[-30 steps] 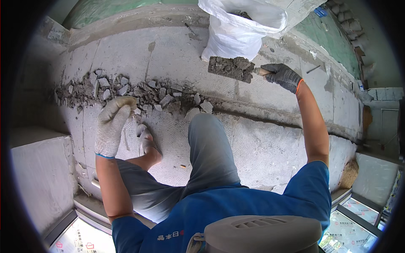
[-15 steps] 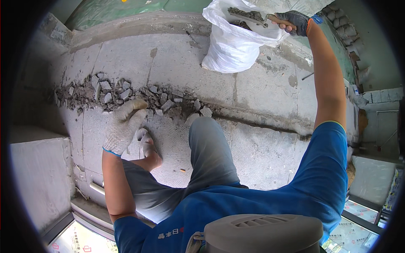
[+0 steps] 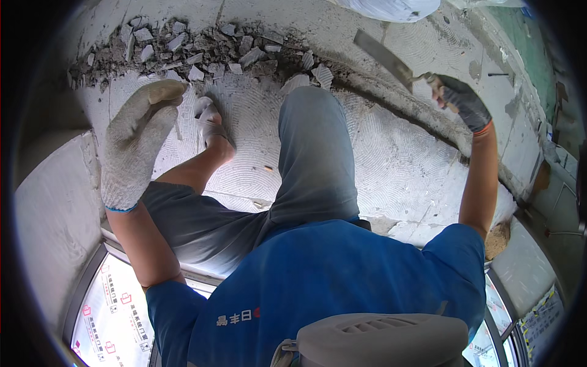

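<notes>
My right hand (image 3: pixel 463 103), in a dark glove with bare fingertips showing, is closed round the handle of a trowel (image 3: pixel 385 59). The trowel's long flat metal blade points up and to the left, over the groove in the floor, with no rubble on it. On the left, my left hand (image 3: pixel 139 137) wears a dusty cream knitted glove. Its fingers stretch forward and bend slightly, with the thumb apart below them and nothing held. Just beyond it lies a strip of broken mortar and tile chips (image 3: pixel 183 49).
A white woven sack (image 3: pixel 394 7) shows only partly at the top edge. A groove (image 3: pixel 422 125) runs rightward from the rubble across the ridged concrete floor (image 3: pixel 391 156). My sandalled foot (image 3: pixel 211 119) and bent knee (image 3: pixel 313 116) are close to the rubble. A pale block (image 3: pixel 58 189) stands at left.
My right hand has brought the trowel down from the sack's mouth, and the rubble on its blade is gone. The view has tipped nearer my body; my left hand has moved left, away from the rubble.
</notes>
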Demonstrator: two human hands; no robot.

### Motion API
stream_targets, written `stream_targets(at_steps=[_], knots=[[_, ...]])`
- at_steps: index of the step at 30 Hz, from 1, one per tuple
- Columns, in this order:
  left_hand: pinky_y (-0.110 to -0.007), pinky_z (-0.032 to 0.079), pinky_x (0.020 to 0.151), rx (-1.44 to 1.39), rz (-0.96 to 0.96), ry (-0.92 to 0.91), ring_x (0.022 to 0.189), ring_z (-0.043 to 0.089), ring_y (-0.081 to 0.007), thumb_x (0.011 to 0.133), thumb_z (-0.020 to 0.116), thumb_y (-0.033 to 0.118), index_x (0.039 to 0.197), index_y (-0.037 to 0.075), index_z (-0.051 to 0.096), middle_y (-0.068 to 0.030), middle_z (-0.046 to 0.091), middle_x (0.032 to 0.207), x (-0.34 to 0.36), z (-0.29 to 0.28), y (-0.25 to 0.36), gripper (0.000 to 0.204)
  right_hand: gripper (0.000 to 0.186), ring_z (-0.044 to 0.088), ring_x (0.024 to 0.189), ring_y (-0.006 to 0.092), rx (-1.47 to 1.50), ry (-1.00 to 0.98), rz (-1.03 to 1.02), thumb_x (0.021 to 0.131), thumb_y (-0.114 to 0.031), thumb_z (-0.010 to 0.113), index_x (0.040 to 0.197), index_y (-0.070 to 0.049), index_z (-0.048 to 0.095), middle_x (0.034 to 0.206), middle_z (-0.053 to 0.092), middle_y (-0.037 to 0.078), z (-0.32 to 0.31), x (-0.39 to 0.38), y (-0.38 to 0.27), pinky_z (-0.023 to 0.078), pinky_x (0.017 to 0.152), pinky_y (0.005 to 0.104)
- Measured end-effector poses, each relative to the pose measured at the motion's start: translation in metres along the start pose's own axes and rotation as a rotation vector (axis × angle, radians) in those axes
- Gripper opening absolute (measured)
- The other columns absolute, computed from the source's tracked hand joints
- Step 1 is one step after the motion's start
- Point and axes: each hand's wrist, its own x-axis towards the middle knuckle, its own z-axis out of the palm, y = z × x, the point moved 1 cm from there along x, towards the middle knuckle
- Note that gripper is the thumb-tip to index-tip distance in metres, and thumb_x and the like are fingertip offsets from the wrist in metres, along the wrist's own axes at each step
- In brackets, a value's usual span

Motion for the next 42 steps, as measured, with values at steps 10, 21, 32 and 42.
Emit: stream_targets(at_steps=[10,21,32,42], knots=[[-0.034,0.044,0.091,0.018,0.063,-0.123,0.105,0.056,-0.0242,0.088,0.055,0.006,0.110,-0.004,0.056,-0.0149,0.057,0.112,-0.005,0.009,-0.032,0.024,0.040,0.056,0.109,0.0281,-0.805,0.178,0.330,0.086,-0.030,0.058,0.121,-0.012,0.057,0.116,0.060,0.014,0.016,0.079,0.294,0.042,0.094,0.0346],[-0.037,0.046,0.089,0.080,0.058,-0.083,0.105,0.056,-0.0264,0.087,0.058,0.012,0.109,-0.002,0.058,-0.0171,0.058,0.110,-0.015,0.009,-0.040,0.026,0.038,0.057,0.107,0.0284,-0.473,-0.017,-0.077,0.084,-0.022,0.062,0.120,-0.010,0.058,0.118,0.060,0.014,0.134,0.229,0.208,0.040,0.095,0.0329],[-0.034,0.045,0.090,0.081,0.052,-0.048,0.105,0.056,-0.0230,0.084,0.058,0.004,0.109,-0.002,0.058,-0.0140,0.058,0.112,-0.021,0.004,-0.032,0.026,0.042,0.056,0.100,0.0155,-0.162,-0.107,0.072,0.083,-0.020,0.065,0.121,-0.005,0.057,0.109,0.064,0.007,0.107,0.188,0.203,0.040,0.091,0.0279],[-0.033,0.044,0.092,0.036,0.034,-0.015,0.104,0.056,-0.0207,0.085,0.057,0.001,0.111,-0.001,0.058,-0.0110,0.059,0.110,-0.019,0.005,-0.026,0.027,0.043,0.055,0.100,0.0147,-0.244,0.000,0.053,0.084,-0.019,0.064,0.121,0.001,0.055,0.111,0.063,0.009,0.101,0.154,0.168,0.040,0.091,0.0273]])
